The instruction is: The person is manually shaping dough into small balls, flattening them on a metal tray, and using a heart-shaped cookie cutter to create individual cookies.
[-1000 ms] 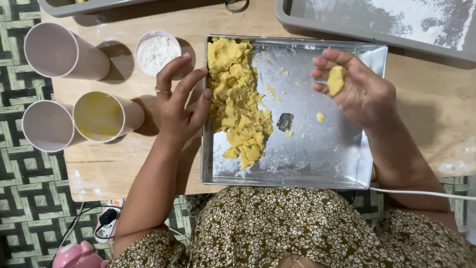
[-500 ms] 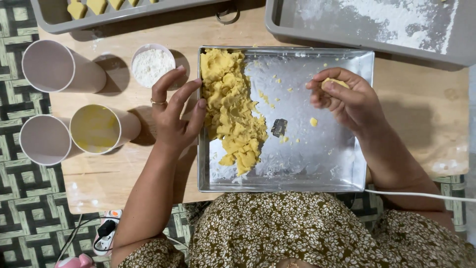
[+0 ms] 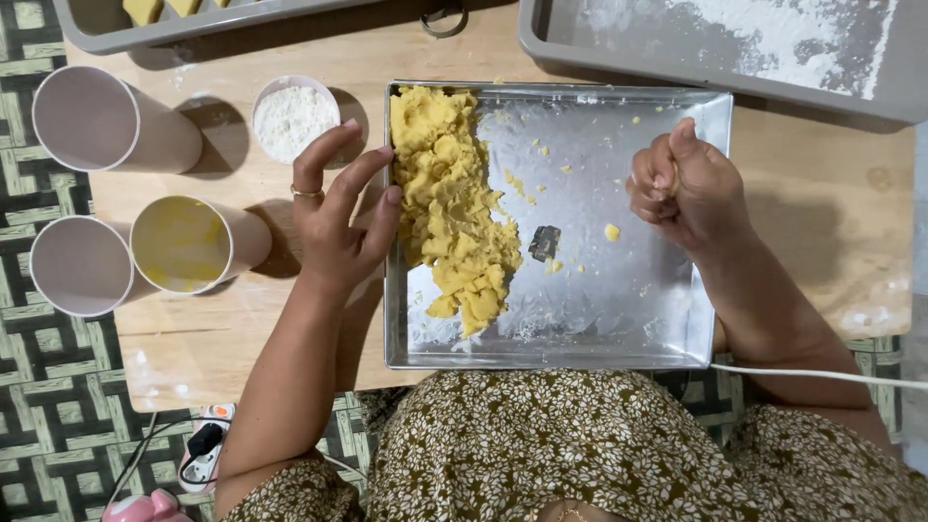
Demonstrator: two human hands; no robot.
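A square metal tray (image 3: 619, 319) lies on a low wooden board in front of me. A heap of yellow dough (image 3: 452, 208) fills its left side, and small crumbs lie across its middle. My left hand (image 3: 338, 217) rests with spread fingers on the tray's left rim, fingertips touching the dough heap. Over the tray's right side my right hand (image 3: 681, 184) is closed into a fist around a small lump of the yellow dough, which shows only as a sliver between the fingers.
A small white bowl of flour (image 3: 293, 116) sits left of the tray. Three pale cups (image 3: 188, 244) lie on their sides at the left, one yellow inside. Two grey trays (image 3: 754, 48) stand at the back. A white cable (image 3: 822, 375) runs at right.
My right hand has closed from an open palm holding the dough lump into a tight fist around it. The left hand has stayed on the tray's rim.
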